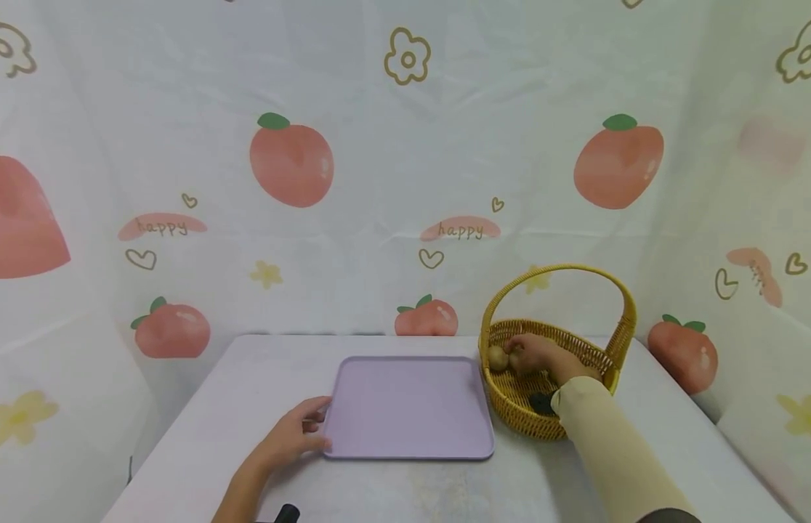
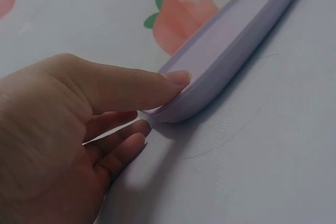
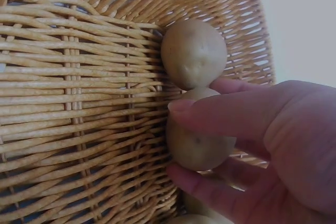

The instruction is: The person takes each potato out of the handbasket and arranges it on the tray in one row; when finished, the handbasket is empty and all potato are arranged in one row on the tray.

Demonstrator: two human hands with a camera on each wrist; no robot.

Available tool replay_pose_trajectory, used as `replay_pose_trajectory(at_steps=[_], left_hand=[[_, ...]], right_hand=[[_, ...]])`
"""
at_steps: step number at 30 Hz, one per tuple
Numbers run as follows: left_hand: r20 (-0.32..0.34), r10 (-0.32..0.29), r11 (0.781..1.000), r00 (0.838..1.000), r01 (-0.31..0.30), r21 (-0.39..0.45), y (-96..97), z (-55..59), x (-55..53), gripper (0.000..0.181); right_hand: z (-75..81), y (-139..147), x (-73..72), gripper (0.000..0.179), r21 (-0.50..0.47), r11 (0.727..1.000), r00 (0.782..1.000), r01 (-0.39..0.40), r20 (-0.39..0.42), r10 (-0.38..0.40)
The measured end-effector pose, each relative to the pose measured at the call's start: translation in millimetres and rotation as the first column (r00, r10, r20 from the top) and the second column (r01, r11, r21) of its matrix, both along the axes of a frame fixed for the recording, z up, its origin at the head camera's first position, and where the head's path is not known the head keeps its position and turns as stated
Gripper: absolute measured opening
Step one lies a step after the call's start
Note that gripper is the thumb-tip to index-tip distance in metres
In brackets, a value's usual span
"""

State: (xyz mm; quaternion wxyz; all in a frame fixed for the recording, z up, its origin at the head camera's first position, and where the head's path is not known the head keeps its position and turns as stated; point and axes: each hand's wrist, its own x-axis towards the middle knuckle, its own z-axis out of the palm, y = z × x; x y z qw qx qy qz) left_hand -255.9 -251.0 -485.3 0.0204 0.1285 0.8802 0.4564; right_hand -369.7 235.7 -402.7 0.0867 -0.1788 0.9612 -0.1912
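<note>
My right hand (image 1: pixel 543 356) reaches into the wicker basket (image 1: pixel 530 427) on the right side of the table. Thumb and fingers grip a round, tan potato (image 3: pixel 197 148). Touching it in the right wrist view is another potato (image 3: pixel 193 51), against the basket wall. More potatoes (image 3: pixel 197 208) show partly below the fingers. At the left side of the lilac tray (image 1: pixel 408 407), my left hand (image 1: pixel 291 434) pinches the edge near its front corner. Its thumb (image 2: pixel 168 85) lies on the rim, with the other fingers curled lower beside it. The tray holds nothing.
The basket's tall handle (image 1: pixel 562 267) arches over the right forearm. A black piece (image 1: pixel 541 403) shows beside the right cuff. Behind the white table (image 1: pixel 268 363) hangs a curtain (image 1: pixel 379 276) printed with peaches and flowers.
</note>
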Motion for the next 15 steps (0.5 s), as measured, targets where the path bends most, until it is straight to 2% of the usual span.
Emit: replay_pose_trajectory(at_steps=[7,15], left_hand=[[0.017,-0.018,0.999,1.0,0.018,-0.034,-1.7,1.1,2.1,0.082],[0.026,-0.021,1.0,0.999,0.021,-0.019,-2.6,1.7,3.4,0.082]], right_hand=[[3.1,5,3.3,0.047,-0.083,0.997,1.0,-0.007,0.03,0.009],[15.3,9,13.6,0.054,-0.165,0.985,0.998,-0.046,-0.047,0.038]])
